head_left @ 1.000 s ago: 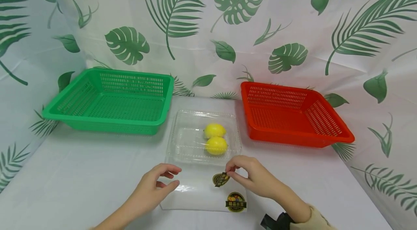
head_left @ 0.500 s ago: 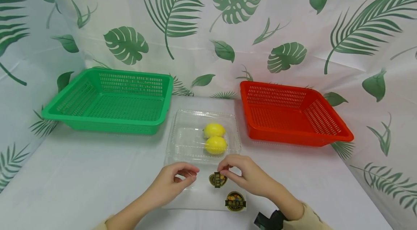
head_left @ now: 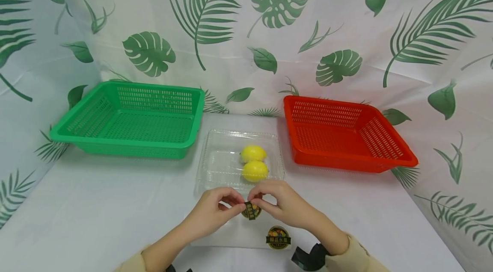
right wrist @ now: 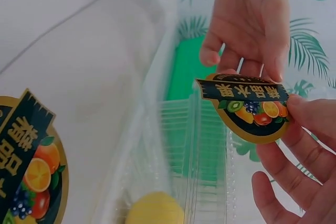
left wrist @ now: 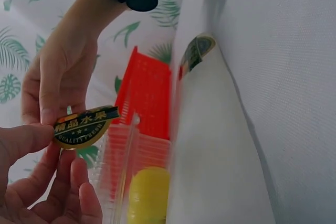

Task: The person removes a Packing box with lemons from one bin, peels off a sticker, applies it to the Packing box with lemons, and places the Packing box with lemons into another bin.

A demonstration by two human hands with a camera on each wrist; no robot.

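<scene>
A clear plastic box (head_left: 223, 161) stands midway between the left and right edges of the counter (head_left: 115, 203), set back towards the far edge. In its right half lie two lemons, the far lemon (head_left: 253, 153) and the near lemon (head_left: 255, 171), touching, one in front of the other. A green basket (head_left: 131, 149) with slotted walls stands by the far left corner of the counter, and a red basket (head_left: 339, 162) of similar make by the far right corner; the box sits between them. Behind, a leaf-printed cloth (head_left: 231, 84) rises along the far edge.

On the near side of the box, towards the near edge of the counter, lies a white sheet (head_left: 227, 235) with a round printed label (head_left: 278, 238) at its near right corner. A second label, the held label (head_left: 251, 211), is raised over the sheet, just in front of the box, tilted, its fruit pictures and lettering plain in the right wrist view.

The left hand (head_left: 213, 210) and right hand (head_left: 283, 201) come in from the near edge, wrists arched, fingertips meeting at the top of the held label. Each pinches its rim between thumb and fingertips; in the wrist views the left hand's other fingers are loosely curled below, and so are the right hand's
</scene>
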